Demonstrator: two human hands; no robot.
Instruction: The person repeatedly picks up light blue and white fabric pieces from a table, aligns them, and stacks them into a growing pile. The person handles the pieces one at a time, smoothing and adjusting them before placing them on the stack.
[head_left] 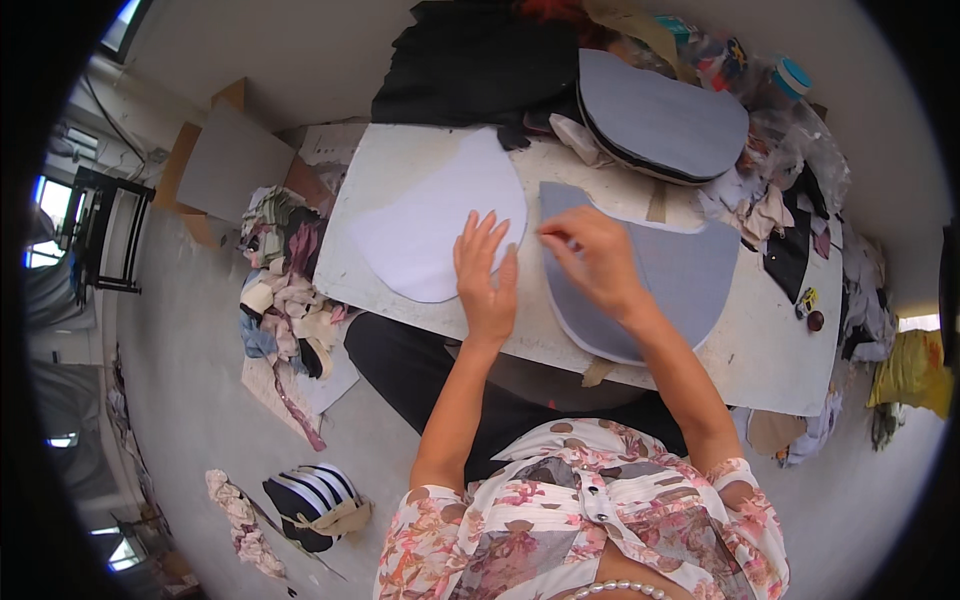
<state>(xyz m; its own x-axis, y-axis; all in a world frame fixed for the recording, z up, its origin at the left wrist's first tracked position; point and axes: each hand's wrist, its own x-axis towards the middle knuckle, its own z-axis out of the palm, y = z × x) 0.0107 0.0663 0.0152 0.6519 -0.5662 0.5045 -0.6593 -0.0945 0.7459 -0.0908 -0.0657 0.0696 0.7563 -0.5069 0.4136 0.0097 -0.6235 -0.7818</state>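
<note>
The white panel (430,220) lay on the bench (338,258). Your left hand (487,295) rested at the white panel's right edge, fingers spread. Your right hand (598,255) was right of the white panel, over the grey panel (690,290), thumb and fingers curled toward each other; whether they pinched anything could not be determined. Risk 1: the white panel was liable to pivot, because your left hand covered only that edge. Risk 2: the grey panel was liable to shift, because your right forearm (685,385) crossed it.
</note>
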